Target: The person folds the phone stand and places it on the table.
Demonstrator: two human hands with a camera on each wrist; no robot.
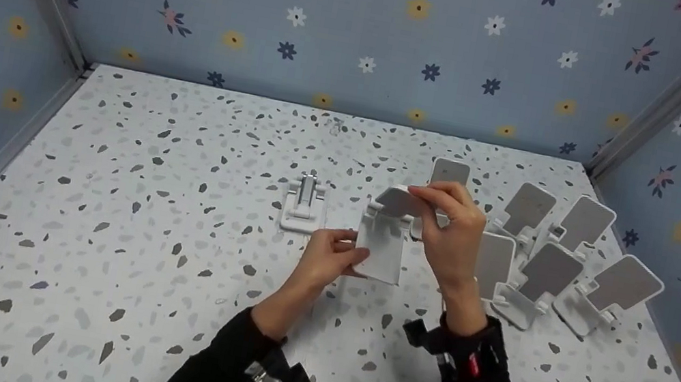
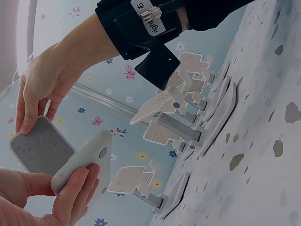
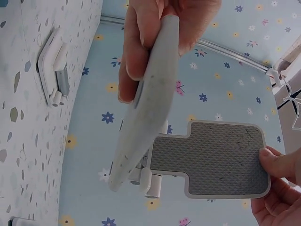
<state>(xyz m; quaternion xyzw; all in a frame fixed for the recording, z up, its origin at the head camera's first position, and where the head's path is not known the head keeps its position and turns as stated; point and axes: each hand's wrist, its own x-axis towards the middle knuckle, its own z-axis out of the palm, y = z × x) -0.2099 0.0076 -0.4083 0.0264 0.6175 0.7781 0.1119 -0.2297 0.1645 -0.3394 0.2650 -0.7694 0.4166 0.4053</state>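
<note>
Both hands hold a white folding phone stand above the table. My left hand grips its base by the side, thumb on one face and fingers on the other. With thumb and fingers, my right hand pinches the far edge of the grey-padded plate. The plate stands out at an angle from the base, partly unfolded. Another phone stand, folded flat, lies on the table just beyond my left hand. In the head view, part of the plate is hidden by the right hand.
Several unfolded phone stands stand grouped on the right, close to my right forearm. One more stand is partly hidden behind the right hand. Flower-patterned walls border the speckled table at the back and both sides.
</note>
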